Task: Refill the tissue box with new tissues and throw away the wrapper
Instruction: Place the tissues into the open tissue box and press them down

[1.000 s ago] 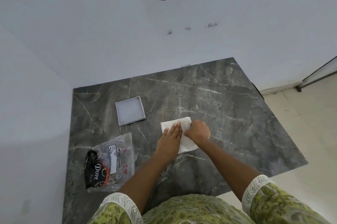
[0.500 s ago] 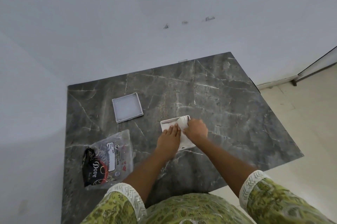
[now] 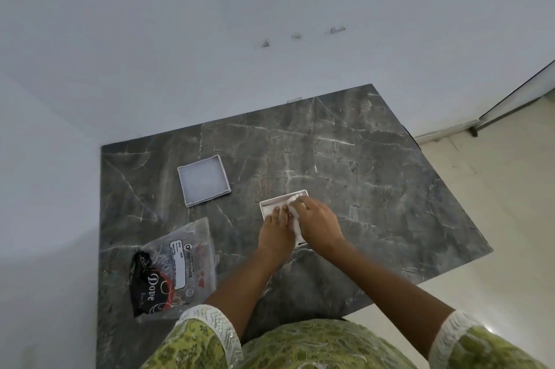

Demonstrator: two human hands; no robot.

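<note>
— Pressing down at frame centre: what are the hands doing?
— The left hand (image 3: pixel 274 235) lies flat, fingers together, on white tissues (image 3: pixel 295 226) in the tissue box (image 3: pixel 267 205); the right hand (image 3: pixel 319 224) curls over them.
— And farther off?
— Lower left, the wrapper (image 3: pixel 177 266); beyond it, upper left, the lid (image 3: pixel 204 184) on the marble table (image 3: pixel 375 188).

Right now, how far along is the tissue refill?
Done: the wrapper lies opened on the table, and the lid is off, set aside. In hand: the left hand and right hand press tissues into the tissue box. Left: refit the lid, bin the wrapper.
</note>
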